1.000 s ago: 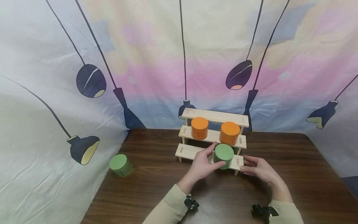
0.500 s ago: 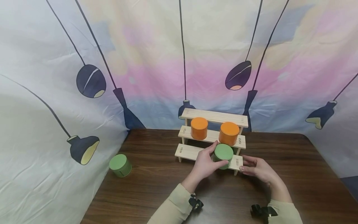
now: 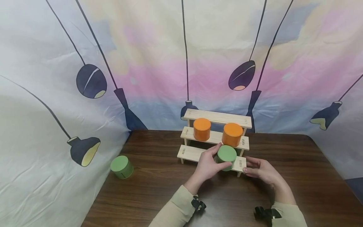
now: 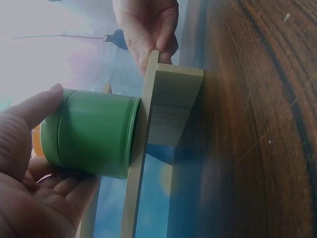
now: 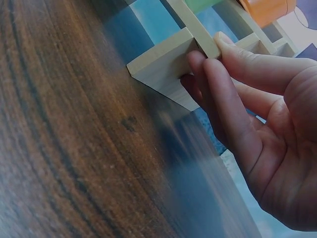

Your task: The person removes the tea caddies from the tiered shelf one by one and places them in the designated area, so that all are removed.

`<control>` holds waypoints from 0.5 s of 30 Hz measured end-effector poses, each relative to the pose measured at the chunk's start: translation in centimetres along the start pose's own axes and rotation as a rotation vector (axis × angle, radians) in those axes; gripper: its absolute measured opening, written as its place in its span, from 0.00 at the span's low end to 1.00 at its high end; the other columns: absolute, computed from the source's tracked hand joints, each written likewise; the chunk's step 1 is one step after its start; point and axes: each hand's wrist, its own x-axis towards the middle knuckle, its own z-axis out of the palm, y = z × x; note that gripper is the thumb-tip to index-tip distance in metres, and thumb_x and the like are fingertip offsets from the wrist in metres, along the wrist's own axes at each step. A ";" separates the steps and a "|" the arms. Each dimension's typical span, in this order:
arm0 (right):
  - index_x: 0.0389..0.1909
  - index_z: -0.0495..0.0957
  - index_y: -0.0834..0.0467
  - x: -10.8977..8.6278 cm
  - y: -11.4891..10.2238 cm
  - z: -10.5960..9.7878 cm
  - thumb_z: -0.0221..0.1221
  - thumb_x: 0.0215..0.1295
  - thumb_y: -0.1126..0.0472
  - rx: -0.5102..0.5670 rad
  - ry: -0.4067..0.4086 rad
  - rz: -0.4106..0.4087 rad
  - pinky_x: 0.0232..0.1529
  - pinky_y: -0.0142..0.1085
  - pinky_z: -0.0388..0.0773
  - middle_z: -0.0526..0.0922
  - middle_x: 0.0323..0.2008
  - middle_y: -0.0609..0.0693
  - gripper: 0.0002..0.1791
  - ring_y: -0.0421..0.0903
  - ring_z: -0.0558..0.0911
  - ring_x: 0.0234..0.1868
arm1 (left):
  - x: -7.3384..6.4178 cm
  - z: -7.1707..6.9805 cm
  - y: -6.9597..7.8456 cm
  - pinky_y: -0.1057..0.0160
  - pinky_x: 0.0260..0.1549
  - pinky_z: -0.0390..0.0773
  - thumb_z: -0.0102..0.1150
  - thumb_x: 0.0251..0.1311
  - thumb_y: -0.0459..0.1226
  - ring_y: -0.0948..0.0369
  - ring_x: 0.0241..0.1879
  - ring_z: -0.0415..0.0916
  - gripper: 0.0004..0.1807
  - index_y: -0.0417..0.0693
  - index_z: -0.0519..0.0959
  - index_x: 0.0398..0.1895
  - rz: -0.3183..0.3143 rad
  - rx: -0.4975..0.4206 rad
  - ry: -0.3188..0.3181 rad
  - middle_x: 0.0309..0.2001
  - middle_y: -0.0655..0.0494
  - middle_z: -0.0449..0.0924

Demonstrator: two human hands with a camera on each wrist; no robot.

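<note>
A green tin (image 3: 226, 155) stands upright on the right part of the lowest step of a wooden tiered shelf (image 3: 190, 153). My left hand (image 3: 207, 165) grips this tin from the left, thumb on its near side and fingers round the other side. In the left wrist view the tin's base (image 4: 131, 139) meets the board. My right hand (image 3: 263, 171) pinches the right end of the lowest step; in the right wrist view the thumb lies above the board (image 5: 200, 34) and the fingers below it. Two orange tins (image 3: 202, 129) stand apart on the middle step.
Another green tin (image 3: 122, 167) stands on the dark wooden table (image 3: 153, 189) near its left edge. The shelf's top step (image 3: 218, 118) is close to the printed cloth backdrop (image 3: 158, 63) behind the table.
My left forearm has shifted slightly to the right, and the left thumb lies a little further across the green tin. The right hand holds its place on the step's end.
</note>
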 end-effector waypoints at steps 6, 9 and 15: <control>0.78 0.56 0.79 0.0 0.0 -0.1 0.69 0.70 0.68 0.002 0.000 -0.003 0.49 0.42 0.88 0.74 0.67 0.77 0.44 0.47 0.89 0.46 | 0.0 0.0 -0.1 0.56 0.69 0.73 0.83 0.57 0.47 0.57 0.71 0.74 0.46 0.43 0.73 0.77 0.017 0.029 0.004 0.71 0.52 0.78; 0.78 0.58 0.78 0.0 -0.1 0.0 0.70 0.70 0.67 0.002 0.007 0.001 0.49 0.42 0.88 0.74 0.67 0.77 0.44 0.47 0.89 0.46 | 0.0 0.0 -0.1 0.56 0.69 0.74 0.83 0.57 0.47 0.58 0.70 0.74 0.45 0.45 0.75 0.77 0.009 0.028 0.008 0.71 0.53 0.78; 0.77 0.59 0.78 0.0 -0.2 0.2 0.71 0.69 0.67 0.009 0.017 0.010 0.49 0.42 0.88 0.75 0.67 0.76 0.44 0.48 0.89 0.46 | -0.1 0.0 -0.1 0.56 0.68 0.74 0.84 0.56 0.46 0.59 0.69 0.75 0.44 0.47 0.76 0.76 -0.010 0.012 0.007 0.70 0.55 0.79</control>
